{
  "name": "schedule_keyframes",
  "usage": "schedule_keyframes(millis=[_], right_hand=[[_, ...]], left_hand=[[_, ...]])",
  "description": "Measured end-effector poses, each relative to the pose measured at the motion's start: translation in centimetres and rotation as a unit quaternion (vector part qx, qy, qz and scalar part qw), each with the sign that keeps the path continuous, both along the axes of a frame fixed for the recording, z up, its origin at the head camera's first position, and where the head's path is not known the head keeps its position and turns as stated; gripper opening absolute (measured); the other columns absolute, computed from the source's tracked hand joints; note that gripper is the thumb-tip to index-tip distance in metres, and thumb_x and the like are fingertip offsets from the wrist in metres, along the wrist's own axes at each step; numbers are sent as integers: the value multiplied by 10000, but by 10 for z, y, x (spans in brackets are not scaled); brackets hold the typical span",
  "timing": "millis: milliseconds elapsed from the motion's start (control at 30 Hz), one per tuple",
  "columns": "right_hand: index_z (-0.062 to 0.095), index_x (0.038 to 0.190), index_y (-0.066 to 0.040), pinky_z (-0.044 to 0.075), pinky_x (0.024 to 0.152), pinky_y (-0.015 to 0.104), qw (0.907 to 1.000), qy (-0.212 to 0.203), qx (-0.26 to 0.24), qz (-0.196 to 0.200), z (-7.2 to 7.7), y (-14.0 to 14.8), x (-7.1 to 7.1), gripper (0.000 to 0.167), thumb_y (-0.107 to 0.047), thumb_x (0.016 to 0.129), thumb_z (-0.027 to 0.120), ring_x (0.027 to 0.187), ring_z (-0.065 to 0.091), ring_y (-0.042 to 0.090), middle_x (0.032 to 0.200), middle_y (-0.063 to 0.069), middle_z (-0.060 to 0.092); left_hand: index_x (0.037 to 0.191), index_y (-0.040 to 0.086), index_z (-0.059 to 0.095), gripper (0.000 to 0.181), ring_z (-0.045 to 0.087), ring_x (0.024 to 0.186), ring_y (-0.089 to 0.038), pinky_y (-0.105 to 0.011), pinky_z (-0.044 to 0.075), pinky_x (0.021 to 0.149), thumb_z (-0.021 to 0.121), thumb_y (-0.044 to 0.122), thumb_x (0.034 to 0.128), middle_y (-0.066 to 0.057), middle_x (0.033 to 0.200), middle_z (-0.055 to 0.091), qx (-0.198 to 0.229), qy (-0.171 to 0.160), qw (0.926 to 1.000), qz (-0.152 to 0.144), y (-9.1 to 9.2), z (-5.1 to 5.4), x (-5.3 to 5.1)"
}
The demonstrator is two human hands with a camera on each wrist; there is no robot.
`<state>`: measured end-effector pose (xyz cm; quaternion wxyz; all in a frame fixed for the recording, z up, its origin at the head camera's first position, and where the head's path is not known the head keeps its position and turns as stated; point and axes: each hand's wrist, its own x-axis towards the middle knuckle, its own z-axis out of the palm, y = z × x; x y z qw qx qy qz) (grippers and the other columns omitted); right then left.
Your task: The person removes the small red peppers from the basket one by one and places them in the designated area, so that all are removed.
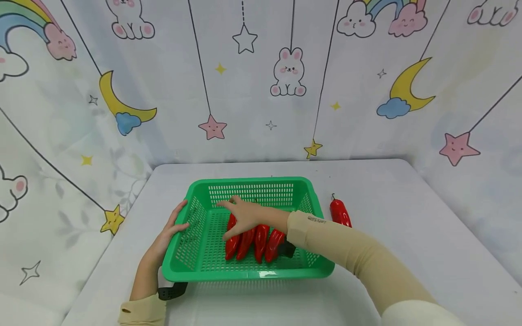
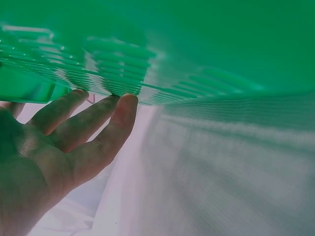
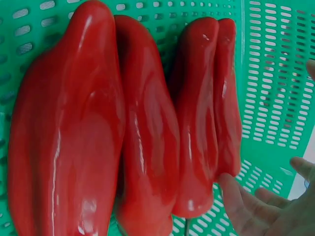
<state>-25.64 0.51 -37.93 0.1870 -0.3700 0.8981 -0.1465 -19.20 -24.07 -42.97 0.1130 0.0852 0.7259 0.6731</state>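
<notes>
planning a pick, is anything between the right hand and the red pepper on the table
Yes, the green basket's right wall. The right hand is over the basket's inside, while the red pepper lies outside on the table, partly hidden by the right sleeve.

Lower end of lone pepper (image 1: 340, 212) hidden by right sleeve (image 1: 350, 244); lettering (image 1: 316, 219) blurred.

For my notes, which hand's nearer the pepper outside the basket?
Right. Right hand: over the basket, left of that pepper. Left hand: farther, at the basket's left side.
</notes>
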Motion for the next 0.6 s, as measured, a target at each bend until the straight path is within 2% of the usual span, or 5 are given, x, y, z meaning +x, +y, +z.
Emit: schedule_keyframes(millis=[133,333,467,600], right_hand=[[213,1456,-231,443,581,251,9999,-25,123,-19,-2,-4,1,901,-511,734,674,655,562,133,1401,125,254],[217,1453,-254,429,586,262,9981,206,573,-89,-7,-8,2,906,-563,724,657,735,567,152,1422,116,254],[233,1453,-265,417,532,256,9936,543,979,-150,-12,-12,3,933,-637,697,632,738,579,137,1445,106,250],[254,1444,-293,401,490,248,9849,1013,1387,-217,-19,-17,6,983,-743,637,589,723,576,117,1414,49,308]], left_hand=[[1478,298,44,616,258,1222,-404,-414,400,818,364,182,964,-111,1504,-24,48,-9,10000,19,0,0,0],[1479,287,41,617,234,1239,-400,-416,390,828,362,175,964,-104,1506,-42,56,19,10000,8,-1,0,0],[1479,290,43,615,233,1239,-402,-416,390,827,364,182,965,-108,1506,-37,36,10,10000,10,-1,-1,-1],[1479,287,42,616,215,1251,-393,-414,384,835,365,181,965,-106,1506,-35,46,28,10000,8,-1,-1,-1]])
